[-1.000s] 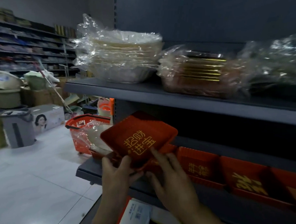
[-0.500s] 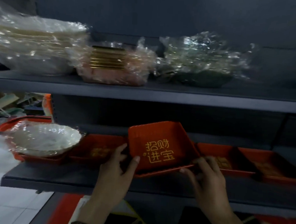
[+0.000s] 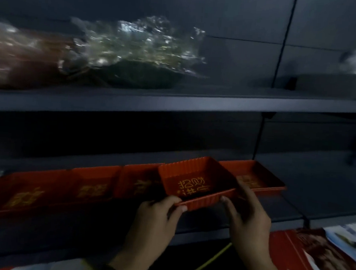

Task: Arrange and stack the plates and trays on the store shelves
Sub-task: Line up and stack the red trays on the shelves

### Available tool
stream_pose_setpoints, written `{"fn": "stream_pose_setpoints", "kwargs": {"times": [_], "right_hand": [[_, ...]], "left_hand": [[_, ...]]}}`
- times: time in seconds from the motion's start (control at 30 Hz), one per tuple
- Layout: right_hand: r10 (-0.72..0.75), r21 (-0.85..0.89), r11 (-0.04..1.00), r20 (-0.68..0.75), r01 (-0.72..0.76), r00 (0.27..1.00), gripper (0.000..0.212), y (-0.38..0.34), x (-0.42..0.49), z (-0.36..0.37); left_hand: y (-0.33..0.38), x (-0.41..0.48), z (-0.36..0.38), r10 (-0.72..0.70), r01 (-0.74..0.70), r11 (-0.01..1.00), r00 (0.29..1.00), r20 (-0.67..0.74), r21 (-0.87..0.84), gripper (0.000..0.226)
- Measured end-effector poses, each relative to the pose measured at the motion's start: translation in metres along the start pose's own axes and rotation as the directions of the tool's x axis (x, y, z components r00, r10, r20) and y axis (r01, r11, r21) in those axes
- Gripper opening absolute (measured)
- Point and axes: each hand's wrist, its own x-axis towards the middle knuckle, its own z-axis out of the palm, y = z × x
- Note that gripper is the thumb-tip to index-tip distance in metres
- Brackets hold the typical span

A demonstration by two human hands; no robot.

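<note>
Dark grey store shelves (image 3: 175,101) fill the frame. Along the lower shelf runs a row of red trays (image 3: 95,184). At lower centre, the left hand (image 3: 155,219) and right hand (image 3: 247,218) clasp a red ribbed tray (image 3: 197,182) by its near rim, above the row.

Both hands, left hand (image 3: 155,219) and right hand (image 3: 245,218), grip a red tray (image 3: 197,182) over the tray row (image 3: 99,184) on the shelf (image 3: 293,206).

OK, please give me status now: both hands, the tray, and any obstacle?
Left hand and right hand both grip red tray. Tray held above row of red trays on lower shelf. No obstacle visible.
</note>
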Motion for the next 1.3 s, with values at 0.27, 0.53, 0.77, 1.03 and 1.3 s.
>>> {"fn": "stream_pose_setpoints", "kwargs": {"times": [0.27, 0.53, 0.77, 1.03, 1.3], "right_hand": [[0.252, 0.084, 0.966, -0.068, -0.246, 0.965, 0.066, 0.041, 0.043, -0.058], [0.311, -0.005, 0.951, 0.027, -0.311, 0.950, 0.075, 0.066, 0.061, -0.070], [0.395, 0.041, 0.918, -0.004, -0.395, 0.919, 0.066, 0.065, 0.060, -0.059], [0.421, 0.013, 0.907, 0.014, -0.421, 0.907, 0.052, 0.058, 0.058, -0.048], [0.457, 0.015, 0.889, 0.033, -0.457, 0.889, 0.034, 0.048, 0.055, -0.037]], "left_hand": [[0.057, 0.073, 0.098, 0.083, -0.083, 0.995, 0.997, -0.003, -0.058, 0.012], [0.078, 0.120, 0.167, 0.138, -0.134, 0.981, 0.990, 0.013, -0.142, 0.010], [0.083, 0.136, 0.198, 0.109, -0.105, 0.988, 0.993, 0.033, -0.117, 0.015], [0.074, 0.141, 0.206, -0.011, 0.007, 1.000, 0.974, 0.224, 0.018, 0.024], [0.055, 0.123, 0.161, 0.175, -0.202, 0.976, 0.950, 0.259, 0.079, 0.032]]}}
